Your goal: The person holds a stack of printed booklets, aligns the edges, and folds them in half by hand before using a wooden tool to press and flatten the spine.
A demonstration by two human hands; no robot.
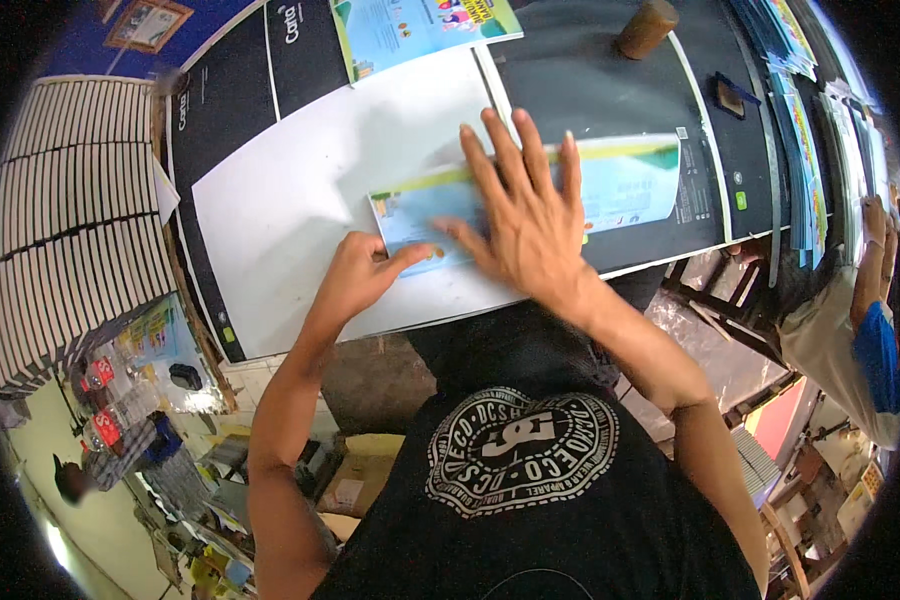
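Observation:
A printed sheet [630, 190] in light blue, green and yellow lies as a long strip, seemingly folded, across a white board [270, 220] and the black table top. Spread flat over its middle is my right hand [530, 215], fingers apart and pointing away from me, its thumb blurred. At the strip's near left corner, my left hand [360, 275] has its fingers curled and its thumb pressed on the paper. Whether its fingertips reach under the edge is hidden.
Another colourful printed sheet [420, 35] lies at the far edge. A brown cylinder [647, 28] and a small dark blue object [735, 95] sit at the far right. Stacked prints [800, 150] line the right side, near another person's arm [875, 250]. Tall paper stacks [80, 200] stand left.

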